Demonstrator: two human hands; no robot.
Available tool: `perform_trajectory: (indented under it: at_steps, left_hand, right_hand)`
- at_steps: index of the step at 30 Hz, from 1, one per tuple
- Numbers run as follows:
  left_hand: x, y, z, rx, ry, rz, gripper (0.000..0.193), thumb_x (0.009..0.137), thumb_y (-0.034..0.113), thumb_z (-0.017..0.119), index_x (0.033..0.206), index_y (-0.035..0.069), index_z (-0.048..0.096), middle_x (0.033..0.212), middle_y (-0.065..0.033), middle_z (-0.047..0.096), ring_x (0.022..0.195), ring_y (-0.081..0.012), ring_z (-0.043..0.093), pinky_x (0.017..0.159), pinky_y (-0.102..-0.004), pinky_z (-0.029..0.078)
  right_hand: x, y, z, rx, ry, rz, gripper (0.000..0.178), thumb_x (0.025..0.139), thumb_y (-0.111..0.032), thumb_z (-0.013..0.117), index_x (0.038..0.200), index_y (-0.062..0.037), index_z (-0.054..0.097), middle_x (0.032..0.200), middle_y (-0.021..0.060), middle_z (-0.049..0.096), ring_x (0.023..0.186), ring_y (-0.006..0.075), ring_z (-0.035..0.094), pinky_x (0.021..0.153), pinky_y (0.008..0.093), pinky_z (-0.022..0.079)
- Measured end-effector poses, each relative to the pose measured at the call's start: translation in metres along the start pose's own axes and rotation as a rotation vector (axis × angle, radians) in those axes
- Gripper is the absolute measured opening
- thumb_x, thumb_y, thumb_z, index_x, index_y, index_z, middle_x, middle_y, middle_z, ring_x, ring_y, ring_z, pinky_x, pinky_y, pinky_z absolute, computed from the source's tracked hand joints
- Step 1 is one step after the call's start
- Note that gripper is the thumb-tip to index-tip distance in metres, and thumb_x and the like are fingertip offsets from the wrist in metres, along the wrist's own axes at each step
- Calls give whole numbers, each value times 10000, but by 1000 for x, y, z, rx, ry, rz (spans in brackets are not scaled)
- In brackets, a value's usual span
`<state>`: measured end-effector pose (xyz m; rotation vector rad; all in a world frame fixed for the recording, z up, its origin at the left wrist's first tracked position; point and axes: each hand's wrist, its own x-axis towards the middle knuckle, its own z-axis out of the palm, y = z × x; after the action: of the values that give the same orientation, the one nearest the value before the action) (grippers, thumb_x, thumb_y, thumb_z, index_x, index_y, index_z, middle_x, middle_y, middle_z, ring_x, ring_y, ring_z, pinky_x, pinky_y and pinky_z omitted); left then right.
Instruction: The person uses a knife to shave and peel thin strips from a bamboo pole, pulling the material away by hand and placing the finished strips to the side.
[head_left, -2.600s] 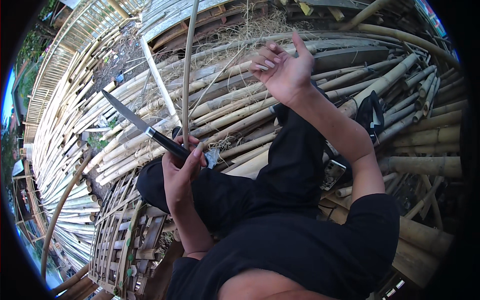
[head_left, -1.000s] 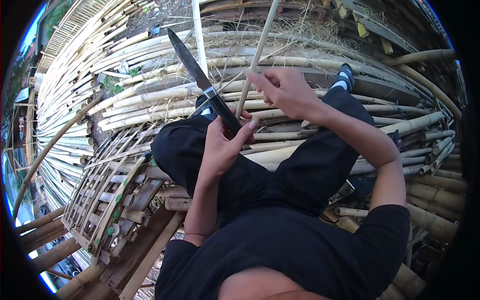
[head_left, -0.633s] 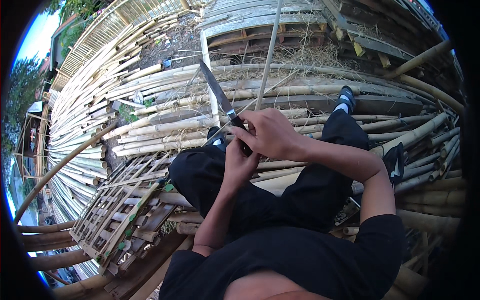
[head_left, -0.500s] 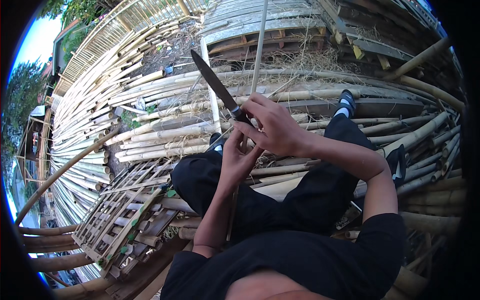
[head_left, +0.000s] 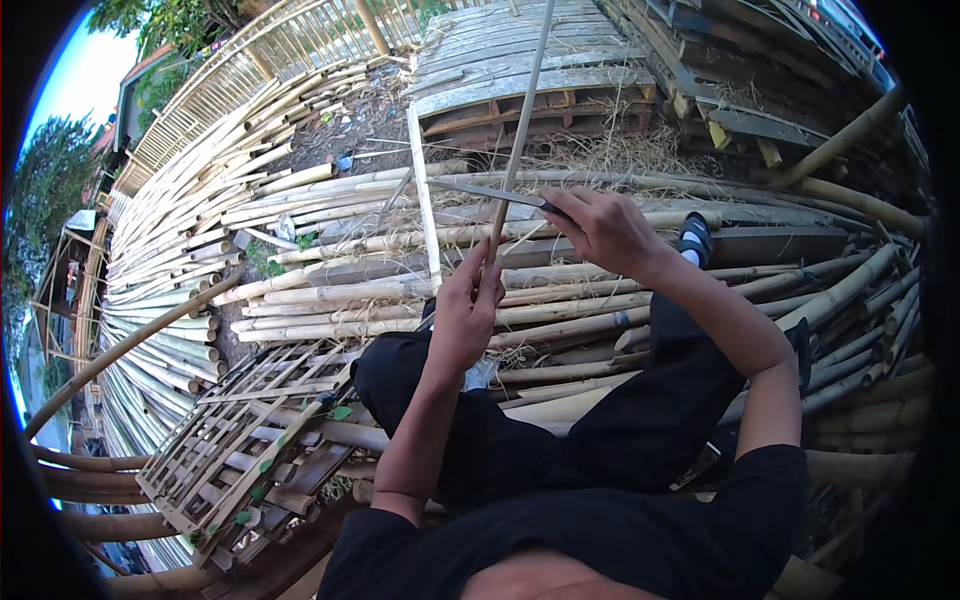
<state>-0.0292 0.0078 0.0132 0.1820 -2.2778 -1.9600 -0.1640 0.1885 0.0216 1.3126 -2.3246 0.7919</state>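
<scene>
1. Far left, a leafy tree point(head_left: 45, 180) stands outdoors in daylight; a bamboo fence point(head_left: 190, 120) curves along the far side.
2. Near left, a slatted bamboo lattice point(head_left: 240, 460) lies beside spread bamboo poles point(head_left: 350, 293), which cover much of the ground.
3. Centre, the left hand point(head_left: 464, 318) grips a thin strip point(head_left: 523, 125), slanting up and away.
4. A knife point(head_left: 475, 190) crosses the strip above that hand; contact is unclear. The right hand point(head_left: 610, 232) is closed round its handle.
5. Beyond lies a pallet point(head_left: 470, 75), with stacked timber point(head_left: 735, 75) far right.
6. Near right, a flat object point(head_left: 695, 466) bears markings too small to read.
</scene>
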Motion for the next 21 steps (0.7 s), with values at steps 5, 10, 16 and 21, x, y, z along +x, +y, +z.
perform_trajectory:
  at_steps: [5, 10, 16, 21]
  left_hand:
    - [-5, -17, 6, 92, 86, -7, 355, 967, 90, 472, 1306, -17, 476, 659, 17, 414, 595, -57, 366, 523, -218, 339]
    - [-12, -20, 12, 256, 147, 69, 341, 960, 74, 480, 1283, -36, 488, 626, 8, 387, 572, -48, 345, 491, -230, 317]
    - [-10, -22, 10, 359, 178, 51, 333, 937, 54, 483, 1255, -43, 490, 641, -238, 488, 489, -217, 422, 502, -302, 392]
    - [-9, -20, 6, 349, 208, 20, 326, 940, 50, 483, 1251, -46, 500, 626, -178, 498, 514, -155, 414, 504, -290, 393]
  right_hand:
    - [0, 9, 8, -165, -96, 157, 237, 904, -272, 566, 995, -53, 558, 729, 128, 609, 630, 318, 616, 535, 404, 473]
    - [-13, 17, 19, -129, -191, 81, 246, 907, -301, 551, 971, -63, 541, 712, 122, 599, 644, 323, 611, 547, 420, 470]
    - [-3, 34, 32, -90, -150, 15, 227, 896, -288, 563, 933, -66, 527, 679, 113, 572, 634, 324, 598, 542, 425, 457]
    - [9, 67, 39, -172, -161, 237, 232, 941, -308, 496, 896, -81, 523, 663, 134, 584, 628, 344, 593, 543, 441, 449]
